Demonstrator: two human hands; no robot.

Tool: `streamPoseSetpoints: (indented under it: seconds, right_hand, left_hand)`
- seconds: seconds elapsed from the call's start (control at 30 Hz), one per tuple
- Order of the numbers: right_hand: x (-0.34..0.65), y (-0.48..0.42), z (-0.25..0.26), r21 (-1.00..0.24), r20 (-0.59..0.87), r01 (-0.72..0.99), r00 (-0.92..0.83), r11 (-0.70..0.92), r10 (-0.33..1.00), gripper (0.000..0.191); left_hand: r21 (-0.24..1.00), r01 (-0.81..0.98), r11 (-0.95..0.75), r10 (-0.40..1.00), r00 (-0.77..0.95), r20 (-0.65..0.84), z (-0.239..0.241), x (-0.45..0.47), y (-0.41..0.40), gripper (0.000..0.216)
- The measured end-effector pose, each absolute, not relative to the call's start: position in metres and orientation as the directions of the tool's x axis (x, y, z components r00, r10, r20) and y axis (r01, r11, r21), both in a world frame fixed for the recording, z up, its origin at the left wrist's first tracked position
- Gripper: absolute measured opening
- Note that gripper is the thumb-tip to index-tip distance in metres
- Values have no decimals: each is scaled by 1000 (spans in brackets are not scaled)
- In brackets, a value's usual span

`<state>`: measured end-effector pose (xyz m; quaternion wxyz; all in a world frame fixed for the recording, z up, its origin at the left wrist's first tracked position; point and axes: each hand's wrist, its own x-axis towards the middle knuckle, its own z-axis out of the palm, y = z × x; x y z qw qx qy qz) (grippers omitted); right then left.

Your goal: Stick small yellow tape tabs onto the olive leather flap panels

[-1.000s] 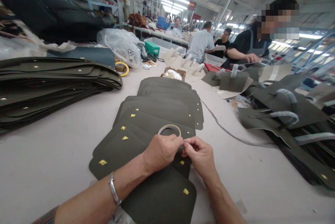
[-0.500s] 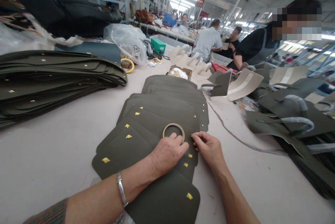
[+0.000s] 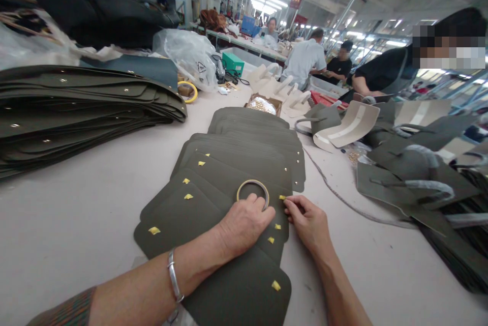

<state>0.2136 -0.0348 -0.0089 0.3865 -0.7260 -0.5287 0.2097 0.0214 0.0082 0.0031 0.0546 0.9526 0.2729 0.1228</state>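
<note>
Tape roll (image 3: pixel 253 182) in clasped left hand (image 3: pixel 243 227), right hand (image 3: pixel 311 221) closed on yellow tab (image 3: pixel 281 197), panel edge (image 3: pixel 285 233) beside tabletop (image 3: pixel 366 270)

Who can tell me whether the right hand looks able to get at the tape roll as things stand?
Probably yes: the tape roll is close to the right hand and its far rim looks uncovered, though the left hand covers its near side.

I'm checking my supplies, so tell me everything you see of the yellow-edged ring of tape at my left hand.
The thin, yellow-edged ring of tape has a greyish inner face and a wide open centre. Your left hand holds its near side, hiding that part. It is over overlapping dark olive, leather-like sheets; whether it touches them is unclear.
</note>
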Motion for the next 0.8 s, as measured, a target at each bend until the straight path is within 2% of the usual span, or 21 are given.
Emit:
streamPoseSetpoints:
  seconds: [0.17,0.3,0.43,0.63,0.8]
  right_hand:
    - [208,-30,-11,-556,306,829,259,-49,916,24]
    - [204,-20,-10,-465,346,885,187,-5,920,20]
    - [204,-17,-6,-433,308,901,124,23,943,18]
    - [208,-33,8,-419,153,903,-35,97,988,17]
    - [208,-51,17,-464,53,878,-105,117,993,18]
  left_hand:
    - [175,508,-843,535,821,197,4,22,9,8]
    - [173,506,-845,533,822,200,5,22,10,9]
    - [174,524,-834,551,810,200,5,22,8,12]
    - [203,505,-839,544,798,260,9,13,16,15]
    - [215,548,-808,588,761,272,11,3,25,16]
